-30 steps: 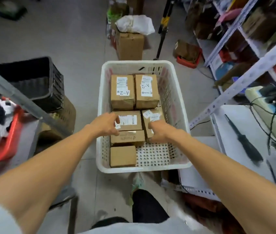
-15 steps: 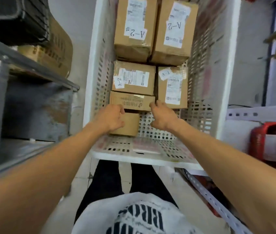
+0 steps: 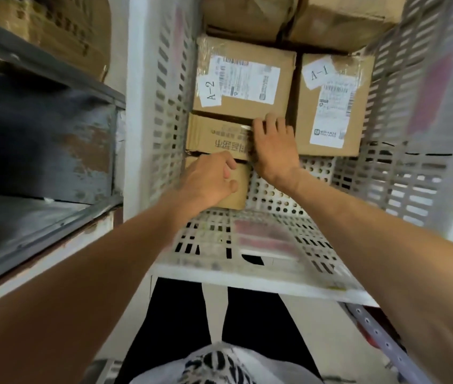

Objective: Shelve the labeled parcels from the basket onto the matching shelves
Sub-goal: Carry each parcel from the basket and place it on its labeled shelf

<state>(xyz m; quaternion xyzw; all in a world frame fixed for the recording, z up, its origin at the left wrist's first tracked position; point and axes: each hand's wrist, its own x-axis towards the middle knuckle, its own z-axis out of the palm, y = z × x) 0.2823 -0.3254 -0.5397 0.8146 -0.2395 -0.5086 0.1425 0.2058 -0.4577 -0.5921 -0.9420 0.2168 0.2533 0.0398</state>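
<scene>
Cardboard small box [image 3: 236, 198] in the basket [image 3: 247, 275] lies under your left hand [image 3: 208, 180], which grips it. Your right hand [image 3: 273, 145] grips the printed box [image 3: 217, 134] at its right end. A-2 parcel [image 3: 247, 106] lies just beyond that hand; A-1 parcel [image 3: 333, 106] lies just to its right.

The left parcel [image 3: 244, 76] reads A-2 and the right parcel [image 3: 333, 106] A-1 (finer print is unreadable).

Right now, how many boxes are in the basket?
6: far left box, far right box, both cut off; A-2 box; A-1 box beside it; printed box at the right hand; small box under the left hand. Others may be hidden.
</scene>
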